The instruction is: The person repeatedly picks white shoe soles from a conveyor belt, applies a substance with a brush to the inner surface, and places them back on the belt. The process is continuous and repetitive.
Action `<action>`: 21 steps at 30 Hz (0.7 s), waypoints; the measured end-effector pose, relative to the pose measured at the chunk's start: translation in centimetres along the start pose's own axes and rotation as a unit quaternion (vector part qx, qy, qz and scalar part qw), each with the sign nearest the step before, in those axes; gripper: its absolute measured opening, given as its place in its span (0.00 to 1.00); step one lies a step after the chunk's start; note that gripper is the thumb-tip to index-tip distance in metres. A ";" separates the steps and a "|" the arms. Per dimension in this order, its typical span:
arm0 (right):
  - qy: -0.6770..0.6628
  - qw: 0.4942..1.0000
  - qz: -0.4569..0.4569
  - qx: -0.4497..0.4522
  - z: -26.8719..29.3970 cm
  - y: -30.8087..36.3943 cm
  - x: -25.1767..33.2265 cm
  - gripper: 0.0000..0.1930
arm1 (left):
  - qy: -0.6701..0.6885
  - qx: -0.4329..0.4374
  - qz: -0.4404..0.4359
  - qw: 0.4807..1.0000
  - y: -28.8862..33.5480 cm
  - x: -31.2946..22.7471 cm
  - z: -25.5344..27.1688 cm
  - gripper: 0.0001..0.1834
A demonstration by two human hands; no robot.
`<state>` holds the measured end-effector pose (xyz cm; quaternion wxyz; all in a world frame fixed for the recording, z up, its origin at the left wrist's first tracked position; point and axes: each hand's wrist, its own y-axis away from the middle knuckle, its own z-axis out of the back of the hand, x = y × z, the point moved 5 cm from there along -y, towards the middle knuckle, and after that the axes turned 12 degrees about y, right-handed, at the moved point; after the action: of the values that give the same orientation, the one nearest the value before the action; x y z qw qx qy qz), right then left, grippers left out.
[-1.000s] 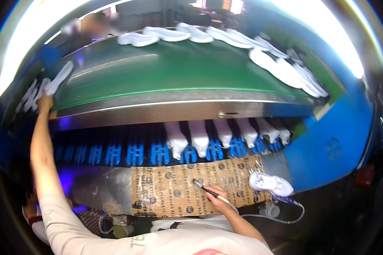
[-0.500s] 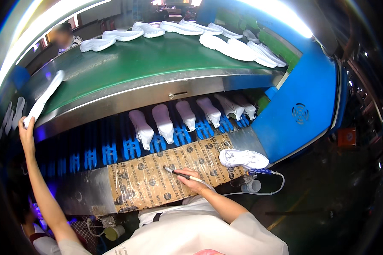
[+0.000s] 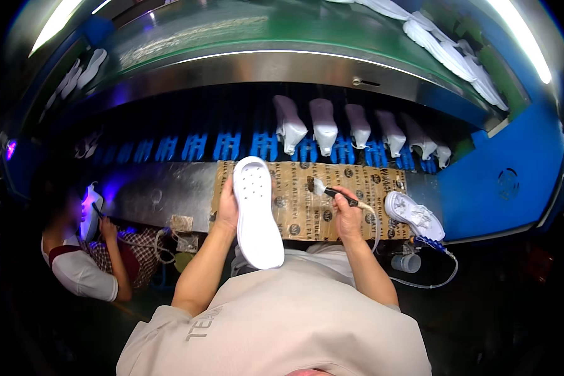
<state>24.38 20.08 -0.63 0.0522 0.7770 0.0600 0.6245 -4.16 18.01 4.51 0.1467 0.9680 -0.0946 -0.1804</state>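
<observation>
My left hand [image 3: 227,207] grips a white shoe sole [image 3: 257,216] by its left side, holding it upright in front of my chest. Small holes dot the sole's upper end. To its right, my right hand [image 3: 346,216] is closed around the black handle of a brush [image 3: 339,195], whose bristles point up and left. A pale hose [image 3: 377,229] trails from the brush handle. Both hands are over a brown printed sheet [image 3: 301,216] covering part of the metal ledge. On the sheet's right end lies a white shoe [image 3: 413,216].
Several white shoe uppers [image 3: 324,128] stand in a row on blue holders [image 3: 264,146] beneath a green conveyor belt [image 3: 232,34]. More white soles [image 3: 442,50] lie on the belt at right. A cup [image 3: 406,262] hangs below the ledge. At left, a co-worker [image 3: 84,263] holds a shoe and brush.
My left hand has brought the white sole from the belt's left end down in front of me. My right hand, still holding the brush, has risen and moved right in view. The view has shifted.
</observation>
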 end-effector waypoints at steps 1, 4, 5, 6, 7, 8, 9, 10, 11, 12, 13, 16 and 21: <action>-0.007 1.000 0.014 0.019 -0.6 0.1 1.0 0.14 | 0.047 0.032 0.041 0.998 1.1 1.2 -0.9 0.42; 0.006 0.998 0.017 0.054 -4.4 1.0 4.5 0.14 | 0.020 -0.030 0.053 0.998 1.7 2.5 1.4 0.44; 0.038 0.996 0.029 0.071 -5.8 1.0 5.5 0.14 | 0.025 -0.035 0.052 0.998 1.5 2.8 2.0 0.45; 0.070 0.993 0.042 0.088 -7.2 0.9 6.4 0.13 | 0.038 -0.006 0.056 0.998 1.0 3.1 2.1 0.47; 0.103 0.988 0.055 0.103 -8.6 0.8 7.2 0.13 | 0.035 0.015 0.053 0.998 0.6 3.3 1.7 0.47; 0.114 0.986 0.044 0.112 -9.8 0.4 7.6 0.12 | 0.011 0.013 0.065 0.998 0.4 3.6 1.4 0.47; 0.139 0.982 0.059 0.114 -10.9 -0.2 8.0 0.12 | -0.012 0.011 0.076 0.997 0.4 3.9 0.9 0.48; 0.168 0.979 0.065 0.100 -11.9 -0.6 8.8 0.12 | 0.016 0.014 0.072 0.997 0.5 4.2 0.0 0.48; 0.197 0.974 0.070 0.084 -12.7 -1.0 9.4 0.12 | -0.008 0.034 0.060 0.998 0.2 4.4 0.2 0.45; 0.260 0.938 0.223 0.050 -13.1 -1.6 9.4 0.13 | -0.028 0.020 0.038 0.999 -0.2 4.6 0.4 0.44; 0.287 0.915 0.278 0.066 -13.8 -1.2 10.2 0.14 | -0.048 0.005 0.016 0.999 -0.5 4.5 0.3 0.43; 0.306 0.872 0.310 0.225 -14.2 -0.4 10.1 0.14 | 0.005 0.020 0.030 0.999 -0.8 3.5 -0.6 0.41; 0.250 0.936 0.184 0.167 -13.3 -0.3 10.3 0.16 | -0.019 0.026 0.010 0.999 -0.4 2.0 -1.3 0.43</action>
<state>13.56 22.14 12.07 -0.2114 0.5904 0.0305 0.7783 -1.76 18.27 4.84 0.1220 0.9669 -0.1118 -0.1944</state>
